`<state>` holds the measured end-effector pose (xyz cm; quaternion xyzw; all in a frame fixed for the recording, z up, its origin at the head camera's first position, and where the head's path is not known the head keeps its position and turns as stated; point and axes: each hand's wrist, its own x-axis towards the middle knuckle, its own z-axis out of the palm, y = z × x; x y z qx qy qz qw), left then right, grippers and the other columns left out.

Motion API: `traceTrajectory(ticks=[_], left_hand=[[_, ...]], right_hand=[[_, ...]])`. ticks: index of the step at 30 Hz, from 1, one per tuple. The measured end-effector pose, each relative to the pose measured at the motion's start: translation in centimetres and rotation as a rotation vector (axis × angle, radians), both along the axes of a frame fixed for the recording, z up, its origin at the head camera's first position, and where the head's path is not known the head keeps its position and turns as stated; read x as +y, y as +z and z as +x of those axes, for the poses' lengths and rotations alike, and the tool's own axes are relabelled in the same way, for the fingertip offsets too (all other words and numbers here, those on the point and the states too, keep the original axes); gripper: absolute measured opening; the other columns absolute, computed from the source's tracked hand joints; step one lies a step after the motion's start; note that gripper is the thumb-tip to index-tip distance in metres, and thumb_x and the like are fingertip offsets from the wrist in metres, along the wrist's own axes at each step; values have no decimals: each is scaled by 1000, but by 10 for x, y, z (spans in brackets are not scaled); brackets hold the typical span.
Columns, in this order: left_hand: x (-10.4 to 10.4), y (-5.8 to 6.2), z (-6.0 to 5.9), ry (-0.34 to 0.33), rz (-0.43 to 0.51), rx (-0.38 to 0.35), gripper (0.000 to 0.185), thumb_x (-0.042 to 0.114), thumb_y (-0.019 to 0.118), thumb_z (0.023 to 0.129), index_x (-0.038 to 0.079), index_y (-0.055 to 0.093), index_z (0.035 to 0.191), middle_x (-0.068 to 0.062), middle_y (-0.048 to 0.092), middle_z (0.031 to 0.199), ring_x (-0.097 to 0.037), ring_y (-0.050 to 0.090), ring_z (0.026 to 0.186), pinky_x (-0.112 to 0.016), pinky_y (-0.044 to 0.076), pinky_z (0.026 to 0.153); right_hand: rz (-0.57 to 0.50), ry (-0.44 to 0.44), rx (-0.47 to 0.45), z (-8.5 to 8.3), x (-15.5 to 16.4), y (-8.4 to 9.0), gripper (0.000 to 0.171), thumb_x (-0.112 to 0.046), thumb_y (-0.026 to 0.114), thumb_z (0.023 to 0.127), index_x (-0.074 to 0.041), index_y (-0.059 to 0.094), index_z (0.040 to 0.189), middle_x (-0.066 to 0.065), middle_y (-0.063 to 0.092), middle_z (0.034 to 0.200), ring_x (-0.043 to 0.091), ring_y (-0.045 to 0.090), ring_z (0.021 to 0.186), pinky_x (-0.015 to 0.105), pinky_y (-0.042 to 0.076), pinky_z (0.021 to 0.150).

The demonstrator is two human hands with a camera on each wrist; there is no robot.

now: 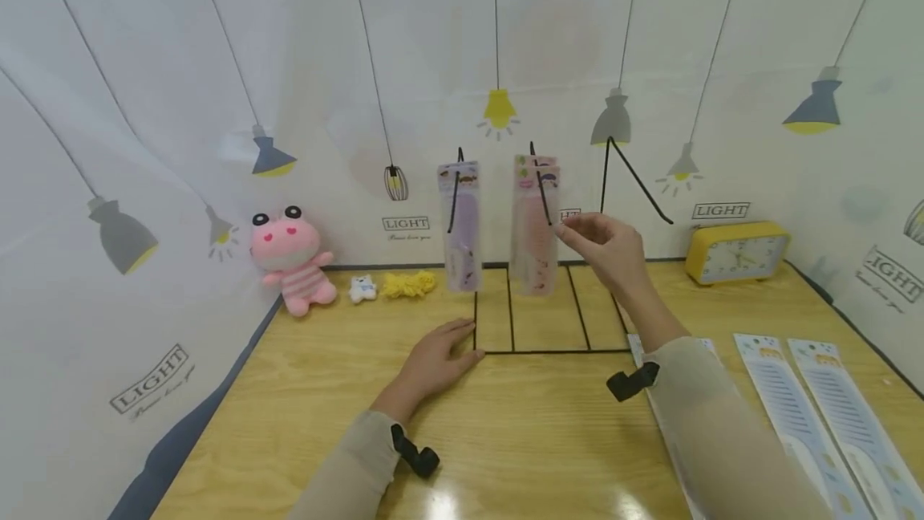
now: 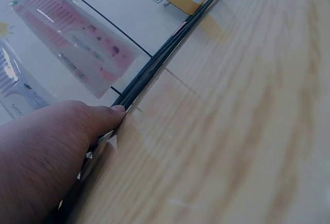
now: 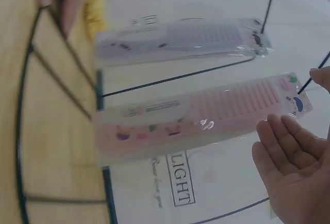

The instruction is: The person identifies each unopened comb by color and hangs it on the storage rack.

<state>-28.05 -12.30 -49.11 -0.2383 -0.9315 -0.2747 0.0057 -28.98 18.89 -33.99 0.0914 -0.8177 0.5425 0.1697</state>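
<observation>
Hanging from the middle hook [image 1: 544, 199] of a black wire rack [image 1: 549, 352]: pink comb packs [image 1: 536, 235] — two headers showing, one behind the other. On the left hook [image 1: 453, 202]: purple comb pack [image 1: 464, 235]. At the middle hook's tip: right grip [image 1: 606, 251], fingers spread from thumb — contact hard to tell. On the desk [image 1: 541, 432], beside the rack's left edge: left grip [image 1: 436, 359], fingers extended. At right: pale blue comb packs [image 1: 852, 408]. Toward the back: pink plush toy [image 1: 292, 259], small white toy [image 1: 362, 290], yellow clock [image 1: 738, 253].
</observation>
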Motion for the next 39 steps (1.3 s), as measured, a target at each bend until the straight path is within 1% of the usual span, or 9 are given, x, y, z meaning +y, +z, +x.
traceTrajectory(ticks=[5, 11, 14, 19, 22, 25, 29, 32, 39], left_hand=[[1, 1, 2, 7, 1, 1, 65, 54, 56, 100, 18, 47, 153, 2, 41, 158, -23, 35, 146, -46, 30, 119], [0, 1, 0, 13, -13, 6, 65, 54, 56, 100, 18, 46, 153, 4, 41, 158, -22, 35, 146, -45, 30, 119], [0, 0, 0, 9, -10, 22, 64, 52, 57, 100, 18, 47, 152, 3, 41, 157, -22, 35, 146, -46, 30, 119], [1, -1, 2, 4, -19, 8, 65, 53, 56, 100, 18, 46, 153, 3, 40, 158, -23, 35, 146, -45, 30, 119], [2, 1, 3, 10, -19, 3, 65, 53, 56, 100, 17, 46, 153, 3, 40, 158, -23, 35, 146, -45, 30, 119], [2, 2, 3, 15, -11, -3, 64, 52, 57, 100, 18, 46, 153, 3, 40, 158, -23, 35, 146, -45, 29, 119], [1, 1, 3, 20, -1, -21, 64, 51, 58, 100, 18, 46, 153, 4, 39, 158, -22, 33, 147, -45, 28, 120], [1, 1, 3, 20, 6, -22, 64, 50, 58, 100, 17, 46, 153, 3, 40, 158, -23, 34, 147, -46, 28, 120], [2, 3, 2, 18, -2, -8, 64, 51, 58, 100, 17, 47, 152, 3, 40, 158, -22, 34, 146, -45, 29, 120]], right_hand=[[144, 57, -48, 24, 23, -6, 52, -56, 68, 91, -14, 69, 123, 3, 71, 119, 20, 66, 110, 36, 55, 89], [243, 85, -94, 53, 67, -20, 47, -50, 66, 95, -15, 66, 127, 2, 69, 122, 17, 65, 109, 42, 56, 88], [283, 78, -110, 63, 91, -42, 42, -47, 65, 97, -17, 67, 127, 1, 69, 122, 9, 65, 106, 36, 54, 89], [306, 83, -145, 74, 124, -84, 41, -41, 63, 100, -12, 66, 127, 4, 71, 117, -1, 65, 99, 19, 54, 81], [278, 99, -148, 74, 136, -104, 39, -38, 63, 101, -10, 66, 127, 7, 71, 119, -1, 64, 100, 16, 53, 81], [299, 121, -101, 68, 146, -121, 37, -30, 64, 101, -7, 64, 130, 12, 69, 123, 10, 65, 107, 15, 52, 85], [455, 150, -79, 61, 154, -141, 56, -34, 71, 96, -5, 55, 141, 15, 61, 135, 34, 53, 129, 42, 45, 106], [542, 180, -76, 59, 156, -147, 72, -42, 75, 91, -3, 48, 146, 17, 54, 143, 45, 41, 136, 64, 33, 107], [668, 203, 69, 59, 151, -148, 62, -31, 73, 93, 1, 53, 142, 25, 47, 141, 47, 39, 129, 67, 34, 100]])
